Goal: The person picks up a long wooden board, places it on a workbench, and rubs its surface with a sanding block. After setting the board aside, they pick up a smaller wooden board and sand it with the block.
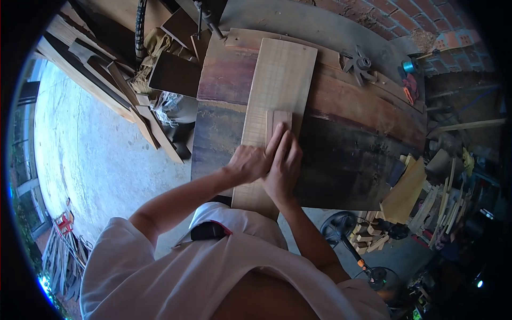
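Note:
A long pale wooden board (282, 69) lies lengthwise on the dark plank workbench, its near end close to my body. On top of it sits a small wooden block (279, 117), longer than it is wide and flat on the board. My right hand (284, 166) grips the block from above, with fingers stretched forward along it. Pressed against it from the left, my left hand (249, 163) is closed at the near part of the block. The two hands touch, and they hide the block's near end.
Dark and reddish planks (341, 101) form the bench top. A metal fan-like part (361, 65), a teal spool (409, 66) and a red item (410, 88) lie at its far right. Scrap boards (125, 88) lean at left; wood offcuts (368, 237) are piled at right.

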A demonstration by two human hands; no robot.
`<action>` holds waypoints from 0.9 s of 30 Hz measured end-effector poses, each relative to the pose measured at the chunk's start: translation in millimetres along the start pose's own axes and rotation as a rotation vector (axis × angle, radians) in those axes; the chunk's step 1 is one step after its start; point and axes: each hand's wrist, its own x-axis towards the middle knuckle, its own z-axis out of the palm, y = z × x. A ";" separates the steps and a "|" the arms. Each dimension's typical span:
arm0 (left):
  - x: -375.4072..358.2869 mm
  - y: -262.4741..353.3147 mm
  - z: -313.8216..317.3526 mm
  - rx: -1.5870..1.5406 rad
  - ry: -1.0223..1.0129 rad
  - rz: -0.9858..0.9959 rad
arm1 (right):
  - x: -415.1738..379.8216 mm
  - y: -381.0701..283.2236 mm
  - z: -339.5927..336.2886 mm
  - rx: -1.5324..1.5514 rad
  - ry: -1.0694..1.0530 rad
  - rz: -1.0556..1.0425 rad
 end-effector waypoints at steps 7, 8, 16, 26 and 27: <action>220.0 -78.3 -152.4 -0.149 0.262 0.129 | 254.9 60.1 47.7 -0.182 0.309 -0.064; 236.8 -86.2 -159.5 -0.109 0.331 0.176 | 274.6 66.2 52.0 -0.177 0.321 -0.084; 89.7 -32.2 -73.8 -0.125 0.098 -0.065 | 110.4 17.0 21.1 -0.119 0.116 0.034; -31.9 -21.9 16.7 -0.199 0.088 -0.158 | 0.1 -9.5 17.7 -0.041 -0.088 -0.191; -8.1 -35.0 -7.1 -0.179 0.117 -0.179 | 33.2 -11.4 23.9 -0.004 -0.046 -0.166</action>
